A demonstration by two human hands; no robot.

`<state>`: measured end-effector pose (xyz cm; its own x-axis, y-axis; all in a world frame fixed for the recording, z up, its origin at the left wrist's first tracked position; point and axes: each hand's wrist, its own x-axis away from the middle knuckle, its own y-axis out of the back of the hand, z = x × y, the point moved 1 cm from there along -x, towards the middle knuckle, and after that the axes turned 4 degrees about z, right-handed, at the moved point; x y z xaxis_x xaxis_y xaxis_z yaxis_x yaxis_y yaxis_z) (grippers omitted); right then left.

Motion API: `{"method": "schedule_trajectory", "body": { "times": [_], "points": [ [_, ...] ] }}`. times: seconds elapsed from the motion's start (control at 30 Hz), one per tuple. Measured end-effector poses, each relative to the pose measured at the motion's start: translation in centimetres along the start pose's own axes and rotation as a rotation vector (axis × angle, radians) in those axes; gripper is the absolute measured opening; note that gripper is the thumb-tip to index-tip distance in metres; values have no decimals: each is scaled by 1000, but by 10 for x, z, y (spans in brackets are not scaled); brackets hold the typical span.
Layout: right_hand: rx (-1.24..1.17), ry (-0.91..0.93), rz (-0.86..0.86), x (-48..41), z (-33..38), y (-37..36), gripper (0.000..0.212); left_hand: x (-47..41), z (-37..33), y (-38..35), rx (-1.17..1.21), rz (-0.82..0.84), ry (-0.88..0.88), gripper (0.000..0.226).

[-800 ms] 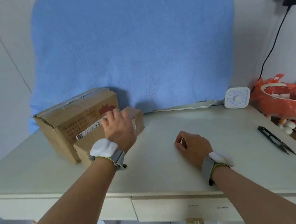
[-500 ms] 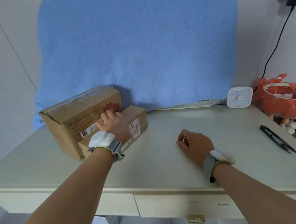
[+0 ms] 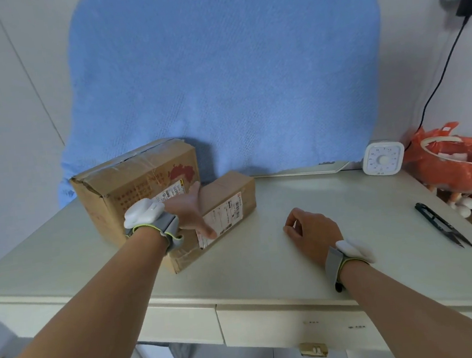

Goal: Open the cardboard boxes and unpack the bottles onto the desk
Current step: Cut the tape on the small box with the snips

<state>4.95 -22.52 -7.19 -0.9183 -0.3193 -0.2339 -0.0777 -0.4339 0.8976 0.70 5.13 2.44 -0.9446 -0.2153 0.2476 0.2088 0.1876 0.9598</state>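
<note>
Two taped cardboard boxes stand at the desk's back left. The large box [image 3: 131,186] is shut, with tape across its top. A smaller, long box [image 3: 230,191] with white shipping labels lies against its right side, angled toward me. My left hand [image 3: 189,212] lies over the small box's top, thumb down on the labelled side, fingers behind it. My right hand [image 3: 312,232] rests on the desk [image 3: 331,192] as a loose fist and holds nothing. No bottles are visible.
Black thread snips [image 3: 441,224] lie at the right. A white timer [image 3: 382,157] stands at the back right beside a bin lined with a red bag [image 3: 458,169]. A blue towel [image 3: 219,79] hangs on the wall behind. Drawers run under the front edge.
My left hand has closed over the small box and drawn it out to the right and toward me, away from the large box. My right hand has stayed in place.
</note>
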Motion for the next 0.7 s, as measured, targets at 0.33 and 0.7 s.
{"method": "schedule_trajectory", "body": {
  "times": [0.33, 0.7],
  "points": [
    [-134, -32, -2, 5, 6, 4, 12, 3, -19, -8, 33, -150, -83, 88],
    [-9, -104, -446, 10, 33, 56, 58, -6, -93, -36, -347, -617, -382, 81]
  ]
}}
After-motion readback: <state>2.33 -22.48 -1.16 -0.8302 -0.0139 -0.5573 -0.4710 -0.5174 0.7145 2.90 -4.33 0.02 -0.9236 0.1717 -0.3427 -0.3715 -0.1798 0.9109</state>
